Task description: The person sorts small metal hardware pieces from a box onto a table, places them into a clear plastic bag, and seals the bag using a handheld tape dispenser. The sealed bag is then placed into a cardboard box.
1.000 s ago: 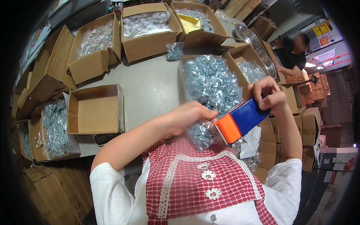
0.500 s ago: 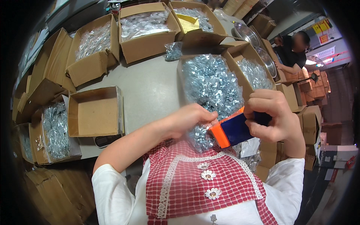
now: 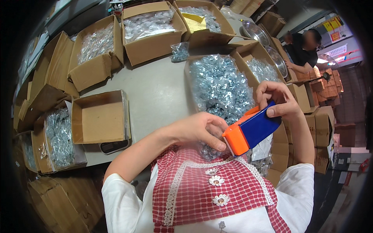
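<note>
My right hand (image 3: pixel 283 100) grips a blue and orange tape dispenser (image 3: pixel 254 134) by its rear, with the serrated cutting edge tilted down to the left. Beside that edge is my left hand (image 3: pixel 200 130), thumb stretched out and fingers curved apart from it, with nothing visible between them. Just beyond both hands, a big clear bag of small silvery metal parts (image 3: pixel 219 87) bulges from a cardboard box. Below my left hand, a lower portion of bagged metal parts (image 3: pixel 210 152) shows partly against the apron, mostly hidden.
An open cardboard box (image 3: pixel 100 123) with nothing in it sits at left, a dark device (image 3: pixel 115 146) under its edge. Boxes of bagged parts (image 3: pixel 149 50) line the far side. A small bag (image 3: pixel 179 52) lies on the table (image 3: pixel 145 93). Another person (image 3: pixel 305 50) is at far right.
My left hand has loosened from its pinch near the bag and opened beside the dispenser. The dispenser has moved slightly right and turned, its front end now more toward me.
</note>
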Demonstrator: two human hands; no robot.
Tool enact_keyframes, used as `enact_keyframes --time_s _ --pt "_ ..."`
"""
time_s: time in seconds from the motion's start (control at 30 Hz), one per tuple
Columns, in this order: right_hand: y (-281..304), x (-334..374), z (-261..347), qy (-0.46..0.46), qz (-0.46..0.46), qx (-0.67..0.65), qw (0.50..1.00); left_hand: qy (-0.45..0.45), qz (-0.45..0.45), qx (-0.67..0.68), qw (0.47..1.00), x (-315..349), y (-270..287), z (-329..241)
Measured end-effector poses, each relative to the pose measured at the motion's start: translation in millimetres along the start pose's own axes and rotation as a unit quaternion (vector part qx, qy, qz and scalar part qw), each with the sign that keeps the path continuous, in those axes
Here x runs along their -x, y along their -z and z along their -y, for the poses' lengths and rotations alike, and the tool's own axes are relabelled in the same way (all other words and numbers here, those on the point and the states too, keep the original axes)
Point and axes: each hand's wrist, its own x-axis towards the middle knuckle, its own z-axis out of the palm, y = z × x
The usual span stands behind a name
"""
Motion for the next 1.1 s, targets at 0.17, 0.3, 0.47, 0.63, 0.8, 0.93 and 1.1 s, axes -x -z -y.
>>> enact_keyframes --time_s 0.17,0.3,0.47,0.63,0.8,0.93,1.1 --pt "-2 7 4 0.020 -0.008 0.056 0.998 0.001 -0.031 -0.039 0.999 -6 -11 0" --pt "-11 10 16 0.037 0.067 0.241 0.967 0.008 -0.045 -0.012 0.999 -7 -18 -1" --pt "-21 21 41 -0.034 0.069 0.244 0.967 0.003 -0.065 -0.069 0.995 -6 -23 -4" --pt "-23 30 61 -0.036 0.043 0.195 0.979 0.004 -0.071 -0.114 0.991 -5 -18 -1" --pt "-23 26 59 -0.034 0.047 0.184 0.981 0.058 -0.065 -0.082 0.993 -5 -11 8" --pt "-17 23 57 -0.032 0.056 0.169 0.984 0.073 -0.033 0.000 0.997 -4 -3 9" --pt "-12 21 55 -0.031 0.053 0.152 0.986 0.061 -0.079 0.068 0.993 -1 1 5"
